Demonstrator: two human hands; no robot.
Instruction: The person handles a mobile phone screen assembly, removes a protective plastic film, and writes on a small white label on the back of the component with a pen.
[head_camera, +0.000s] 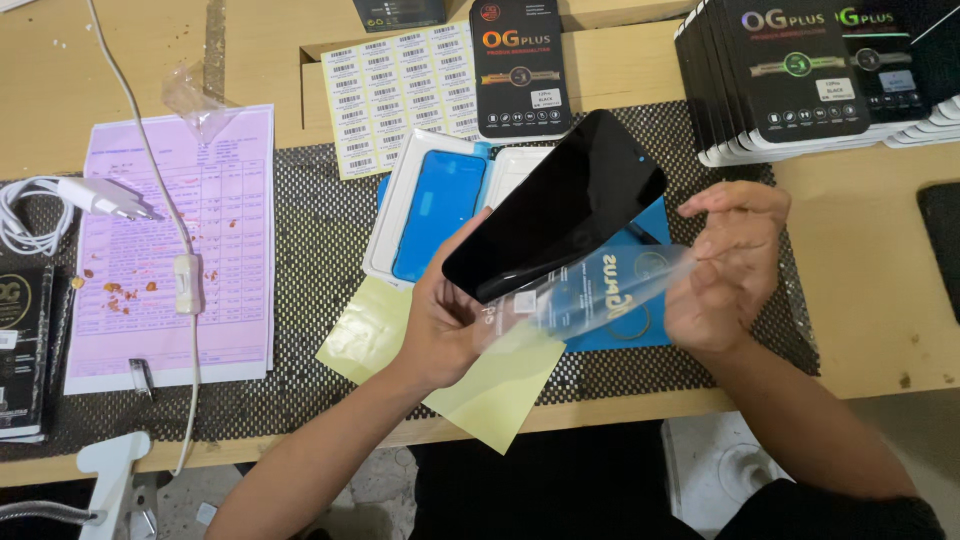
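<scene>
In the head view, a black phone screen (558, 205) is held tilted above the table, gripped at its lower end by the left hand (447, 320), whose fingers are closed around the edge. A clear film (590, 292) is stretched from under the screen toward the right hand (725, 265), where its end is pinched between thumb and fingertips. Beneath the hands a blue card (620, 330) and a yellow sheet (480, 385) are laid on a black mesh mat (310, 260). Just behind the screen a white tray (385, 215) with a blue frame (435, 215) in it is seen. A sheet of barcode stickers (400, 90) and a black box (520, 65) lie further back, and a stack of black boxes (790, 75) stands at the far right. A pink form (170, 250) lies at the left, crossed by a white cable (185, 280), with a white charger (95, 197) beside it
</scene>
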